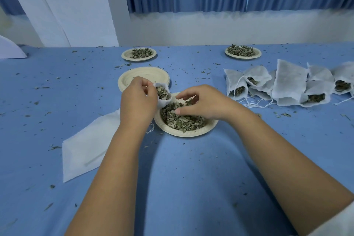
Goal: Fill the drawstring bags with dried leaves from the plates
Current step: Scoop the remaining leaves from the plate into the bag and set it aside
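Left hand (138,101) pinches the rim of the open drawstring bag (163,93), partly filled, at the 10 o'clock edge of the near plate (191,133). The right hand (203,104) is nearer the dried leaves (182,120) and lies curled on them at 3 o'clock from the bag; we cannot tell if it grips any. We count four plates: near, far-left plate (125,56) and far-right plate (257,54) with leaves, and one empty plate (130,80). Bags: one held, one flat bag (90,147), and an overlapped heap (287,86), at least four filled.

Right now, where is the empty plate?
In the head view, the empty plate sits left of middle, just behind the left hand and the little bag it holds, in front of the far-left plate of leaves.
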A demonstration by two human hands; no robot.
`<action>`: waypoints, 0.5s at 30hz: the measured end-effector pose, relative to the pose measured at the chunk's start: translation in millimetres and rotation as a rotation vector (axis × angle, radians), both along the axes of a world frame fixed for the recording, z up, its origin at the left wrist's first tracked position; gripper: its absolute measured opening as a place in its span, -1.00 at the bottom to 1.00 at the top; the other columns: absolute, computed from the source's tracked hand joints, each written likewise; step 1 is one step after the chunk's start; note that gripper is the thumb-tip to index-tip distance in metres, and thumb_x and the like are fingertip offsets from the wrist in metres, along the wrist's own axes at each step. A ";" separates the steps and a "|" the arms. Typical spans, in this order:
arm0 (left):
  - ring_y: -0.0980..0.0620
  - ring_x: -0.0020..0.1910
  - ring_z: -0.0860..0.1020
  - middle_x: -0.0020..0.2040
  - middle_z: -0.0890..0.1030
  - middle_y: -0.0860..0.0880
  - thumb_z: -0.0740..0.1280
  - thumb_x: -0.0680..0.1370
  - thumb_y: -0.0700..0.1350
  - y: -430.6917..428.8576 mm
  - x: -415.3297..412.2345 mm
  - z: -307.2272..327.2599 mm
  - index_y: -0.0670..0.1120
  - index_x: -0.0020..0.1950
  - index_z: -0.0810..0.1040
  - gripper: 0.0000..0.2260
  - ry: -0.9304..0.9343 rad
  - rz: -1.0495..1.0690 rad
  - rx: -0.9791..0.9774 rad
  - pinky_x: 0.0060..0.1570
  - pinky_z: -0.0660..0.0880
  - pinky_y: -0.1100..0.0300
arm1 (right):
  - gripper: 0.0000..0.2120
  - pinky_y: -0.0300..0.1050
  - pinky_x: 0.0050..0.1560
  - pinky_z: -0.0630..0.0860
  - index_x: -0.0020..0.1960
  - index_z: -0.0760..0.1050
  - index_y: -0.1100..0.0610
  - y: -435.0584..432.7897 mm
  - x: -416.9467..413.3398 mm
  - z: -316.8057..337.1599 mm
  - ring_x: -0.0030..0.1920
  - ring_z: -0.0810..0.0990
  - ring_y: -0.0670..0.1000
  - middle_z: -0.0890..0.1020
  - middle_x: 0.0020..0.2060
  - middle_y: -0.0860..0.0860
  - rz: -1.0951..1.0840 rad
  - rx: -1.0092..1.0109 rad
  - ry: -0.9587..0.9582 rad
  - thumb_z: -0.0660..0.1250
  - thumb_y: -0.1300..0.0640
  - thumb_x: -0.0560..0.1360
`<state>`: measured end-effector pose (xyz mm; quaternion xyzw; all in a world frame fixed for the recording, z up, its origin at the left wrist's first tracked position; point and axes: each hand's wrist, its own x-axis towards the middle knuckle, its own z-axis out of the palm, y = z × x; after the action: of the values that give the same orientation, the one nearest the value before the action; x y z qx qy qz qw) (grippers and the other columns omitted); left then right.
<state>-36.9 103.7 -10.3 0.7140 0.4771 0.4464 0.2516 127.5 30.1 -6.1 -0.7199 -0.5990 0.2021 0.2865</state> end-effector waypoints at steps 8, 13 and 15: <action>0.06 -0.14 0.46 -0.16 0.53 0.08 0.23 0.58 -0.15 3.9 -3.5 -0.6 -0.09 0.00 0.54 -0.89 -0.020 0.059 0.018 -0.25 0.28 0.24 | -0.43 -0.04 0.33 0.31 0.39 0.43 -0.12 9.4 -18.9 -18.6 0.29 0.33 0.06 0.48 0.25 -0.01 0.084 0.008 -0.351 0.45 -0.17 0.42; 0.10 -0.17 0.50 -0.18 0.57 0.08 0.24 0.57 -0.15 2.6 -2.3 -1.4 -0.06 -0.04 0.54 -0.91 -0.019 0.011 -0.020 -0.24 0.34 0.26 | -0.64 -0.02 0.26 0.42 0.27 0.57 -0.05 12.1 -22.2 -19.0 0.24 0.50 0.00 0.60 0.23 -0.09 0.176 0.006 -0.297 0.43 0.00 0.48; 0.20 -0.23 0.50 -0.22 0.56 0.12 0.26 0.57 -0.14 1.8 -2.2 -1.2 -0.04 -0.05 0.56 -0.91 -0.012 -0.010 -0.027 -0.28 0.34 0.34 | -0.70 -0.01 0.18 0.47 0.21 0.61 -0.04 12.2 -21.5 -19.6 0.17 0.55 -0.02 0.64 0.17 -0.10 0.146 0.027 -0.281 0.44 0.03 0.48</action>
<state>-39.1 105.5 -11.5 0.7104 0.4778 0.4430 0.2661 106.0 42.3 -25.7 -0.6918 -0.6866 0.1115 0.1939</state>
